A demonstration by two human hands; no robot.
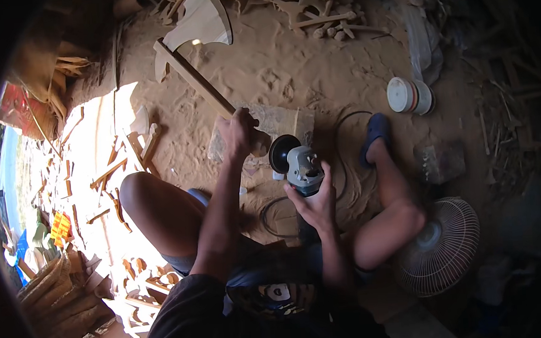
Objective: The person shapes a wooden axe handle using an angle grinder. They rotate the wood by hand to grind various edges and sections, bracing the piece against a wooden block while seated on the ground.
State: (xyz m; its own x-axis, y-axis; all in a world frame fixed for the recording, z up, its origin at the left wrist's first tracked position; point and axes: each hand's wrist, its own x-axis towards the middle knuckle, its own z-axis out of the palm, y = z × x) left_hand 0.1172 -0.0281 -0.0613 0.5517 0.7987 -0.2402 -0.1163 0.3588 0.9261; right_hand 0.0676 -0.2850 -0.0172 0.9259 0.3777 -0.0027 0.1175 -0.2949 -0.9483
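Wooden axe [184, 68], seemingly cut to outline with finishing left, reaches past the far-left corner of the slab [292, 121]. Left hand [237, 134] grips its haft [207, 90]; right hand [315, 206] clasps an angle grinder [306, 167] by the near edge, disc [280, 153] contact undetermined. Open sand [320, 67] lies beyond the far edge; cord [355, 113] curves rightward.

Wooden axe [194, 78], grinder [304, 167] in hands [238, 132]

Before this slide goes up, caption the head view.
Left hand grips an axe by its handle, right hand a grinder, above sand.
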